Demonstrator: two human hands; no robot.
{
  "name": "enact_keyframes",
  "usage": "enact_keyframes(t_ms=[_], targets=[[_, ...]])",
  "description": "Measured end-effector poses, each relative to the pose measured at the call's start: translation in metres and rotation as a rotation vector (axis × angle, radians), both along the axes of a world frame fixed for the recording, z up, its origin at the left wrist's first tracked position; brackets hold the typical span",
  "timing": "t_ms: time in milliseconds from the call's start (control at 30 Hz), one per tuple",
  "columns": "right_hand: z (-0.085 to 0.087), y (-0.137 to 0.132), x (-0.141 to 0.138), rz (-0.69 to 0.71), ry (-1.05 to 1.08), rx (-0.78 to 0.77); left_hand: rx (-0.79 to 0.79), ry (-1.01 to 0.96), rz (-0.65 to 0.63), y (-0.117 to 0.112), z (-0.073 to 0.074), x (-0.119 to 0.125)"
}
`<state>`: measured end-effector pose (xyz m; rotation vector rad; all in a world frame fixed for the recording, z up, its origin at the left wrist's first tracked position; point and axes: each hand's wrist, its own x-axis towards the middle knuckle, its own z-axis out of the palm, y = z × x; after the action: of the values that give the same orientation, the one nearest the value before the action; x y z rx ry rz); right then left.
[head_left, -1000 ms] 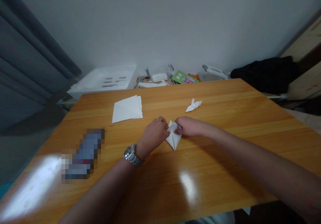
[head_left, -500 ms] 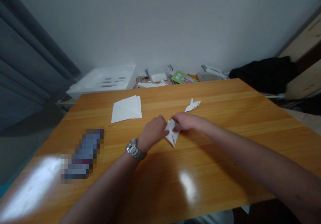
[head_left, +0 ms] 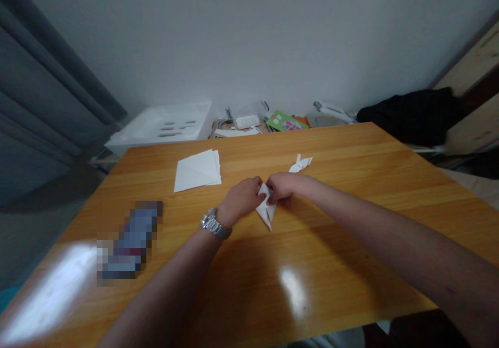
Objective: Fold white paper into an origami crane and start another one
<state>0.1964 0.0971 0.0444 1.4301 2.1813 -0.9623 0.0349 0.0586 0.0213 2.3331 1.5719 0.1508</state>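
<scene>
A folded piece of white paper (head_left: 265, 214), diamond-shaped with a split lower point, is held at the middle of the wooden table (head_left: 218, 291). My left hand (head_left: 242, 196), with a metal watch at its wrist, grips the paper's left edge, thumb on top. From the other side my right hand (head_left: 283, 186) pinches the right edge, its fingers partly hiding the upper part. Just beyond the right hand lies a small folded white paper figure (head_left: 300, 165), apart from it.
A stack of white paper sheets (head_left: 197, 171) lies at the back left. Nearer on the left is a pixelated phone-like object (head_left: 134, 239). Behind the table stand a white tray (head_left: 163, 122), a green booklet (head_left: 284, 121) and a black cloth (head_left: 409, 114).
Both hands have drawn slightly closer together on the folded paper, and the paper looks narrower. My right hand now covers part of the paper figure behind it.
</scene>
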Motion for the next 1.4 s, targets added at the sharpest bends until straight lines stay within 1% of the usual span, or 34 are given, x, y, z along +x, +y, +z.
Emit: enact_keyframes(t_ms=[167,367,467,667,867,1000,1167,1300,1400], targets=[[0.002,0.001,-0.003,0.012,0.005,-0.011,-0.007,-0.022,-0.019,0.009,-0.005,-0.003],[0.001,-0.012,-0.003,-0.02,0.054,-0.016,-0.006,-0.02,-0.026,0.011,-0.007,-0.004],[0.002,-0.018,-0.002,-0.036,0.063,0.042,0.002,-0.018,-0.041,0.008,-0.004,-0.004],[0.0,-0.019,0.003,-0.029,0.038,0.269,-0.003,0.028,-0.093,0.005,0.004,-0.006],[-0.007,-0.019,0.007,-0.025,0.073,0.34,-0.022,0.056,-0.128,0.0,0.01,-0.006],[-0.008,-0.024,0.01,-0.053,0.129,0.353,-0.066,0.09,-0.104,-0.004,0.01,-0.005],[-0.007,-0.032,0.017,-0.096,0.209,0.331,-0.059,0.117,-0.08,-0.007,0.008,-0.005],[-0.014,-0.038,0.022,-0.105,0.3,0.344,-0.067,0.093,-0.064,-0.01,0.006,-0.008],[-0.02,-0.041,0.024,-0.168,0.457,0.373,-0.079,0.045,-0.046,-0.011,0.003,-0.011]])
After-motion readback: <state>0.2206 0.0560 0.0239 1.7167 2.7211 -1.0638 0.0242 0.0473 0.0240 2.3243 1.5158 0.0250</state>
